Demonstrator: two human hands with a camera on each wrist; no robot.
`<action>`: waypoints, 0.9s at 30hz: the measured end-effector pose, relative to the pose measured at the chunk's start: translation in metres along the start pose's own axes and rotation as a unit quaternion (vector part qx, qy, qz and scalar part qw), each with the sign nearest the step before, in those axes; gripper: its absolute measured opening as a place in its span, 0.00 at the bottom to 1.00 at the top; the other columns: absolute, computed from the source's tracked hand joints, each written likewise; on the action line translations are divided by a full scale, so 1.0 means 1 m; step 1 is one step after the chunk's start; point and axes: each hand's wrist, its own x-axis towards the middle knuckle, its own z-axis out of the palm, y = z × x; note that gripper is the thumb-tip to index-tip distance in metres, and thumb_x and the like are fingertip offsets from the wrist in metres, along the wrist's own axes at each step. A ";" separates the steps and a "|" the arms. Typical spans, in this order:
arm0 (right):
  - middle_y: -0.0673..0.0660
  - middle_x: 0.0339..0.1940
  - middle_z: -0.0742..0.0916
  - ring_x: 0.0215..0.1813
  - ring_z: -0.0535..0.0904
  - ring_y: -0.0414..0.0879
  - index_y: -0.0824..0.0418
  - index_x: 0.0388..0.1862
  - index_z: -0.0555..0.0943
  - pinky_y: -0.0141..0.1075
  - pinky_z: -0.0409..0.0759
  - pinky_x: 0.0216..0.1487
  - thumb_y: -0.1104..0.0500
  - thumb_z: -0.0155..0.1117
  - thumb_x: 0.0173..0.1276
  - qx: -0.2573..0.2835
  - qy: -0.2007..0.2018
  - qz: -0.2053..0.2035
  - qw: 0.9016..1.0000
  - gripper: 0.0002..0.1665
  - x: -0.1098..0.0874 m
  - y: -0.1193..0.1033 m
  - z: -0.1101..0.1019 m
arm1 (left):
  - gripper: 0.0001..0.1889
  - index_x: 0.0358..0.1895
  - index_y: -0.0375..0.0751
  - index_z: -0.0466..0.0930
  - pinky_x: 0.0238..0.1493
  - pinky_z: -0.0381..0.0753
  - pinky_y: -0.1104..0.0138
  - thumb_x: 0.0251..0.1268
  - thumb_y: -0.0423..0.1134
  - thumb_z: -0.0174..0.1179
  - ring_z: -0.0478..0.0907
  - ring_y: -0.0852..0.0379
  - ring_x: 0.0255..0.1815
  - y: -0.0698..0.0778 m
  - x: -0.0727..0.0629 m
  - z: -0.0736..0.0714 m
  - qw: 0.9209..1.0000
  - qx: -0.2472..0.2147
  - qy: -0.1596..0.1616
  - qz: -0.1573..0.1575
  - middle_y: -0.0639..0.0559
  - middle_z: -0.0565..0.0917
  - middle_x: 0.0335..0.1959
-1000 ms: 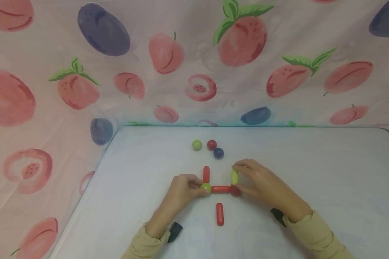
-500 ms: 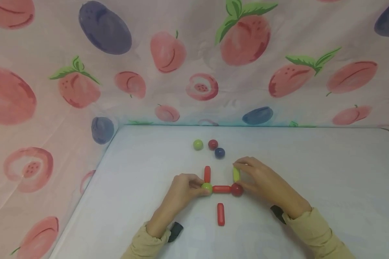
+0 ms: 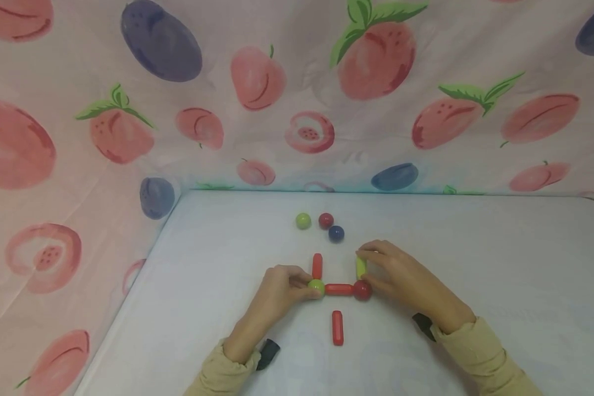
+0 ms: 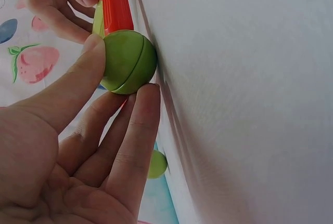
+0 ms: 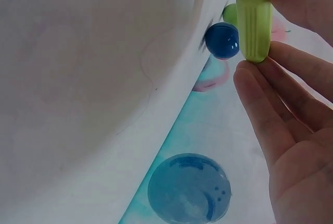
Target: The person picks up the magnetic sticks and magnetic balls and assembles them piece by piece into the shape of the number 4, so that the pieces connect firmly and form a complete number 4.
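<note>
My left hand (image 3: 279, 289) pinches a green ball (image 4: 130, 60) between thumb and fingertips. From that ball a red rod (image 3: 317, 266) points away toward the back, and a second red rod (image 3: 339, 289) runs across to a red ball (image 3: 362, 290). A yellow-green rod (image 5: 254, 26) extends backward from the red ball, lined up end-on with it. My right hand (image 3: 401, 272) holds this rod, thumb near the red ball and fingertips at the far end. Together the pieces form a U shape opening toward the back of the table.
A loose red rod (image 3: 337, 328) lies in front of the joined pieces. Behind them sit a green ball (image 3: 303, 221), a red ball (image 3: 326, 221) and a blue ball (image 3: 336, 234). A fruit-print cloth (image 3: 307, 82) hangs along the white table's (image 3: 500, 247) back and left.
The right thumb has slid off the front of the red ball onto the yellow-green rod, leaving the ball in full view. The left hand keeps its grip; the head view shifts slightly.
</note>
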 end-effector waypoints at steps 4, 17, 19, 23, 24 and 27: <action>0.58 0.56 0.83 0.60 0.79 0.53 0.62 0.59 0.81 0.47 0.80 0.58 0.58 0.78 0.57 0.000 -0.004 0.005 1.000 0.30 0.001 0.000 0.001 | 0.15 0.40 0.43 0.88 0.38 0.82 0.68 0.49 0.43 0.77 0.81 0.63 0.30 0.000 0.000 0.000 1.000 -0.001 -0.001 -0.002 0.58 0.87 0.28; 0.58 0.56 0.83 0.60 0.79 0.53 0.63 0.58 0.82 0.48 0.79 0.59 0.58 0.77 0.58 0.000 -0.004 0.004 1.000 0.28 0.005 0.004 0.006 | 0.16 0.42 0.42 0.88 0.39 0.83 0.67 0.49 0.43 0.77 0.81 0.62 0.31 0.000 0.000 0.000 1.000 -0.006 -0.003 -0.008 0.57 0.87 0.29; 0.58 0.56 0.84 0.61 0.79 0.54 0.63 0.58 0.82 0.48 0.79 0.60 0.58 0.76 0.59 0.001 -0.007 0.006 1.000 0.28 0.005 0.005 0.007 | 0.16 0.42 0.42 0.88 0.40 0.83 0.67 0.50 0.44 0.77 0.81 0.63 0.31 0.000 0.000 -0.001 1.000 -0.006 -0.003 -0.008 0.57 0.87 0.29; 0.58 0.56 0.84 0.61 0.79 0.54 0.63 0.58 0.82 0.49 0.79 0.60 0.58 0.75 0.60 0.001 -0.020 0.016 1.000 0.27 0.006 0.005 0.007 | 0.16 0.41 0.42 0.88 0.40 0.82 0.67 0.50 0.44 0.77 0.81 0.63 0.31 0.000 0.000 -0.001 1.000 -0.008 -0.004 -0.007 0.57 0.87 0.29; 0.59 0.56 0.84 0.61 0.79 0.54 0.63 0.58 0.82 0.49 0.79 0.60 0.57 0.75 0.60 0.000 -0.024 0.018 1.000 0.27 0.006 0.005 0.006 | 0.16 0.41 0.42 0.88 0.40 0.82 0.67 0.50 0.43 0.77 0.81 0.63 0.31 0.000 0.000 -0.001 1.000 -0.009 -0.004 -0.008 0.57 0.87 0.29; 0.59 0.56 0.84 0.61 0.79 0.55 0.63 0.58 0.82 0.50 0.79 0.60 0.57 0.75 0.60 -0.003 -0.032 0.021 0.999 0.27 0.007 0.005 0.006 | 0.16 0.41 0.42 0.88 0.39 0.82 0.67 0.49 0.43 0.77 0.81 0.63 0.31 0.000 0.000 -0.001 1.000 -0.009 -0.005 -0.010 0.57 0.87 0.29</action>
